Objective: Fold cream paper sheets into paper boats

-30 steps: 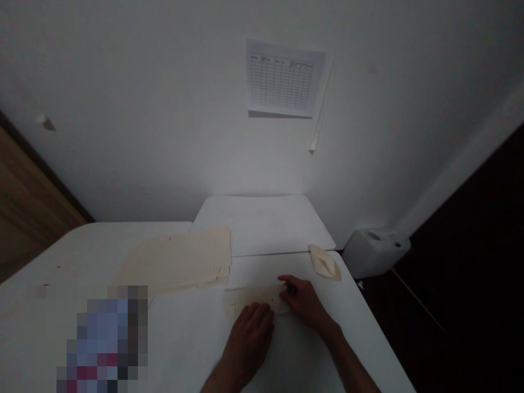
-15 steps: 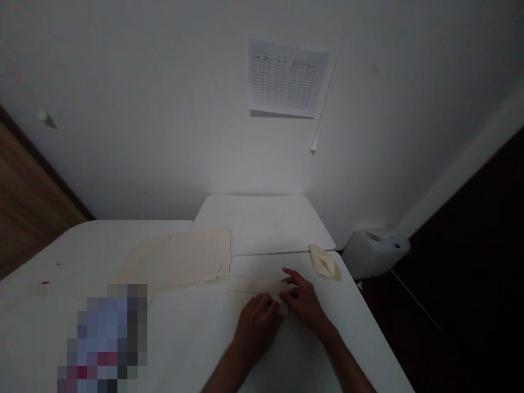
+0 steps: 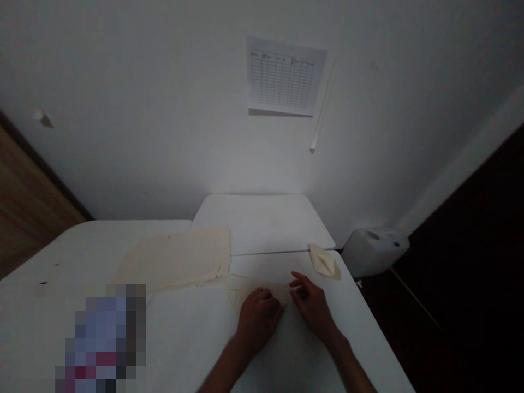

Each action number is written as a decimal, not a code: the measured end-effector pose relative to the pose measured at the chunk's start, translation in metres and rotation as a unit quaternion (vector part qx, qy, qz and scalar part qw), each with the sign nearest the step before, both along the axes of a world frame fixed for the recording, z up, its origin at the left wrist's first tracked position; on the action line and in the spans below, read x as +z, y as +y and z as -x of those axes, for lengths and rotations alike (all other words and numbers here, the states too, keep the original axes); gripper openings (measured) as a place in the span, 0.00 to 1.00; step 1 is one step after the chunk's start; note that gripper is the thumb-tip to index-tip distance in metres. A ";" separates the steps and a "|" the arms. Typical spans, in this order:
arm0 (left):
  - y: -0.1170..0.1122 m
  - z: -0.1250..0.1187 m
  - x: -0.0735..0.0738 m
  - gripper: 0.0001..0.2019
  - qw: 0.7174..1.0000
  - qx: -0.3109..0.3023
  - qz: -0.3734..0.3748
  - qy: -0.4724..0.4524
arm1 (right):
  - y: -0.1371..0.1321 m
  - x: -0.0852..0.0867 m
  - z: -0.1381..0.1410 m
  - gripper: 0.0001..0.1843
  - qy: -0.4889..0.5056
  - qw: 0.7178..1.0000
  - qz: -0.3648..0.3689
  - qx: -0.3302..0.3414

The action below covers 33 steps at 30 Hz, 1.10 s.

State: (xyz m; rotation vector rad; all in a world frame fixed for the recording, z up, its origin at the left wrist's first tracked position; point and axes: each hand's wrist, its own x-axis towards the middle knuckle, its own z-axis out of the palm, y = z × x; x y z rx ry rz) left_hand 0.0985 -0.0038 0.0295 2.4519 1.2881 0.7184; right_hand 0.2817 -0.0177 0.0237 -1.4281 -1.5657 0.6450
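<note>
A folded cream sheet of paper (image 3: pixel 262 285) lies on the white table (image 3: pixel 196 333) in front of me. My left hand (image 3: pixel 257 316) rests palm down on its near edge, fingers bent over the paper. Just to the right, my right hand (image 3: pixel 313 303) pinches the sheet's right end between thumb and fingers. Most of the sheet's near part is hidden under my hands.
A stack of cream sheets (image 3: pixel 180 257) lies to the left. A small folded paper boat (image 3: pixel 324 263) sits near the table's right edge. A second white surface (image 3: pixel 262 221) adjoins at the back. A white container (image 3: pixel 374 248) stands on the dark floor at right.
Both hands have slid a little to the right and farther along the folded sheet. The sheet itself has shifted slightly away from me.
</note>
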 end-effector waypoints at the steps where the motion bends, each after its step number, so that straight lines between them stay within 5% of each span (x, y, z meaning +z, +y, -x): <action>1: 0.001 0.000 0.000 0.08 1.000 0.002 0.008 -0.006 | -0.003 0.000 -0.001 0.21 -0.002 1.000 -0.001 -0.003; 11: 0.011 0.004 -0.005 0.07 0.996 0.031 0.061 -0.058 | -0.026 0.000 0.003 0.12 -0.157 0.985 -0.075 0.022; 20: 0.012 0.005 -0.007 0.07 0.994 0.025 0.071 -0.080 | -0.037 -0.001 0.011 0.19 -0.340 0.936 -0.071 0.052; 27: 0.012 0.008 -0.009 0.06 0.992 0.016 0.068 -0.101 | -0.037 0.001 0.014 0.26 -0.392 0.916 -0.068 0.049; 33: 0.003 0.028 -0.008 0.11 0.992 -0.065 0.045 -0.095 | -0.038 0.000 0.015 0.25 -0.402 0.913 -0.054 0.047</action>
